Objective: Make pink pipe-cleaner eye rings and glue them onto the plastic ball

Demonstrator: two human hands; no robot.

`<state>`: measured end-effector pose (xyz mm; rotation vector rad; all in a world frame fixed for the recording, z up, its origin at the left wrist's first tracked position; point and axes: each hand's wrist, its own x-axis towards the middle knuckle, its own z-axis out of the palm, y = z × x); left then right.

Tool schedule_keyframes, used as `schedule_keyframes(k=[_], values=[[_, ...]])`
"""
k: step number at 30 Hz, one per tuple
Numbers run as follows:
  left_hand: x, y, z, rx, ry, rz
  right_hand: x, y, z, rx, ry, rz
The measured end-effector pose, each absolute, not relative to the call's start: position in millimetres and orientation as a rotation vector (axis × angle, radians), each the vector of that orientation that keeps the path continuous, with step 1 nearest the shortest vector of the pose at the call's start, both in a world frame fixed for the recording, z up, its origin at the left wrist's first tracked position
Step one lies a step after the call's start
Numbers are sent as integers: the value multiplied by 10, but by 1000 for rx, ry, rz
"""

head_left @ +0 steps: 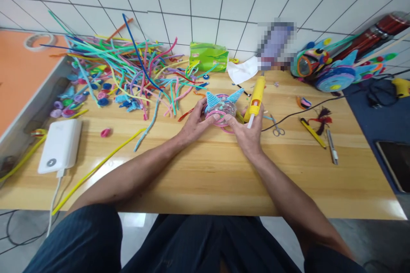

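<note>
A round, clear craft piece [226,108] with two light-blue pipe-cleaner ears and a pink pipe-cleaner ring stands between my hands over the table. My left hand [194,123] is closed around its left side, thumb pressed on the pink ring [215,116]. From the right, my right hand [248,134] has its thumb on the same ring. That hand also grips a yellow hot glue gun [259,90], its nozzle directed away from me and a white glue stick [251,120] poking out of its rear. My right fingers are partly hidden behind the gun.
A heap of coloured pipe cleaners [128,66] spreads over the back left. Behind the craft piece lies a green tissue pack [209,56]. Scissors [278,130], a yellow cutter [313,133] and a pen [332,147] lie right. A white power bank [60,145] sits left. Finished pipe-cleaner crafts [336,77] stand back right.
</note>
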<state>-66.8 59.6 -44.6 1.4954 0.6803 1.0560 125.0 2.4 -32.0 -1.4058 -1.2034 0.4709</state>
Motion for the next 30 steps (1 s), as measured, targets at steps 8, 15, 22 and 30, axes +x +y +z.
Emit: schedule_keyframes(k=[8, 15, 22, 30], values=[[-686, 607, -464, 1504, 672, 1028, 1182, 43, -300, -1432, -1194, 436], [-716, 605, -450, 1519, 659, 987, 1188, 39, -305, -1433, -1205, 353], [-803, 625, -409, 1544, 611, 923, 1157, 26, -229, -1426, -1090, 422], [-771, 713, -548, 1525, 535, 932, 1149, 16, -166, -1464, -1058, 451]])
